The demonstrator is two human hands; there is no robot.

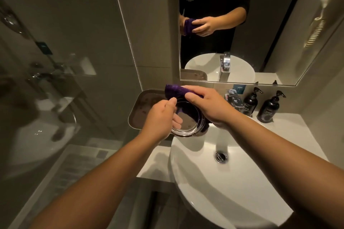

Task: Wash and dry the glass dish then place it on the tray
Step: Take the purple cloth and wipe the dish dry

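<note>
Both hands gripped one glass dish (188, 124): left hand (160, 119) pinching its rim, right hand (208, 106) clutching one purple cloth (175, 90); two black bottles (269, 108) beyond the fingers, labels unreadable.

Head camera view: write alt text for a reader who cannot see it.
A person's left hand holds a round glass dish above a white sink while the right hand rubs it with a purple cloth. A metal tray waits just behind; two dark pump bottles stand right, under a mirror.

Glass dish (188, 123), gripped by left hand (160, 117); purple cloth (176, 90) pressed on rim by right hand (210, 106); metal tray (141, 102) behind; white sink (232, 173) below.
</note>
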